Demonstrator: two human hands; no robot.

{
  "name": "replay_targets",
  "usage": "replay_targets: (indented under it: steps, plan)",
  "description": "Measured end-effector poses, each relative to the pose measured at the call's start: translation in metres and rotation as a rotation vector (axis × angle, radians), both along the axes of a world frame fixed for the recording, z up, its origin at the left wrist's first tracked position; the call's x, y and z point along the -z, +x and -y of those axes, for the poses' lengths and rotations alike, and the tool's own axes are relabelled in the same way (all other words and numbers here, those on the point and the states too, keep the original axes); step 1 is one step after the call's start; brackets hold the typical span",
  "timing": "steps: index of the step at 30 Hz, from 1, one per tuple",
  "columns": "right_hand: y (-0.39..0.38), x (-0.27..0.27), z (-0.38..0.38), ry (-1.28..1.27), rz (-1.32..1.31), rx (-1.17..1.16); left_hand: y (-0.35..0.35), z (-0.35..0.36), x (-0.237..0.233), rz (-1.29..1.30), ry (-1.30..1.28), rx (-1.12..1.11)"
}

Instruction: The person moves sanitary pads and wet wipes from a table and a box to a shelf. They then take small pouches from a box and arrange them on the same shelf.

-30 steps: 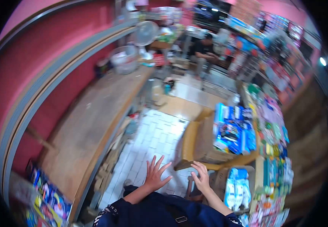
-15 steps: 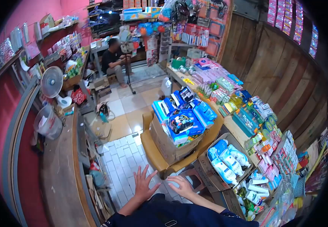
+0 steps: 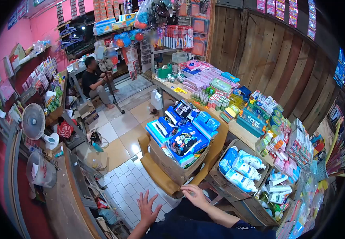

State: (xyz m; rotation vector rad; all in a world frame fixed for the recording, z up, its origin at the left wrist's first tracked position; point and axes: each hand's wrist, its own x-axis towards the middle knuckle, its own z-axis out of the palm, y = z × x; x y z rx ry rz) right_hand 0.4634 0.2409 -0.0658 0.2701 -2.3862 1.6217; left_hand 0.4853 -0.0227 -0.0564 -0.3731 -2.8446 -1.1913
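My left hand (image 3: 147, 210) is held low over the white tiled floor (image 3: 120, 189), fingers spread and nothing in it. Just right of it, my right hand (image 3: 195, 196) reaches near the front edge of a yellow-brown chair (image 3: 156, 172), its fingers bent and apart; no object shows in it. On the chair stands a cardboard box (image 3: 165, 156) filled with blue and white packs (image 3: 185, 140). Right of my right hand, another carton (image 3: 228, 186) holds white and blue bottles (image 3: 242, 179).
A person (image 3: 97, 83) sits at the back left. A long table (image 3: 240, 129) full of packaged goods runs along the right. At the left are a fan (image 3: 34, 121), a clear bucket (image 3: 41, 170) and a wooden counter (image 3: 67, 199). Cartons of bottles stand close on my right.
The view has turned right, so the room's contents have shifted left. My right hand has moved nearer to the chair's front edge, and its fingers are more bent. My left hand stays spread.
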Motion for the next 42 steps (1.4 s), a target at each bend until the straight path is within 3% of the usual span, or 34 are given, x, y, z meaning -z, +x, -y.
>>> replay_targets:
  steps: [6,11,16,18,23,27,31,34,37,42]
  plan:
    - [-0.085,-0.008,-0.053,-0.15,0.063,0.111,-0.04,-0.034,-0.004,0.006,0.021,-0.067]
    - [-0.175,-0.024,-0.094,-0.123,-0.095,0.154,-0.08,-0.074,-0.031,0.0,-0.04,-0.092]
    - [-0.291,-0.042,-0.131,-0.05,-0.239,0.202,-0.114,-0.11,-0.051,-0.007,-0.01,-0.208]
    - [-0.349,-0.04,-0.139,0.101,-0.365,0.25,-0.119,-0.12,-0.049,0.023,-0.011,-0.25]
    - [-0.432,-0.033,-0.133,0.224,-0.32,0.334,-0.115,-0.133,-0.041,0.113,-0.085,-0.291]
    - [-0.449,-0.009,-0.132,0.049,-0.288,0.332,-0.125,-0.141,-0.047,0.149,-0.101,-0.343]
    - [-0.451,-0.008,-0.137,-0.194,-0.254,0.364,-0.146,-0.148,-0.049,0.197,0.091,-0.333]
    - [-0.429,-0.023,-0.153,-0.232,-0.35,0.347,-0.162,-0.156,-0.048,0.37,0.433,-0.358]
    - [-0.372,-0.068,-0.164,-0.063,-0.533,0.164,-0.184,-0.165,-0.057,0.522,0.75,-0.353]
    - [-0.299,-0.077,-0.165,0.028,-0.657,-0.177,-0.232,-0.182,-0.076,0.591,1.152,-0.204]
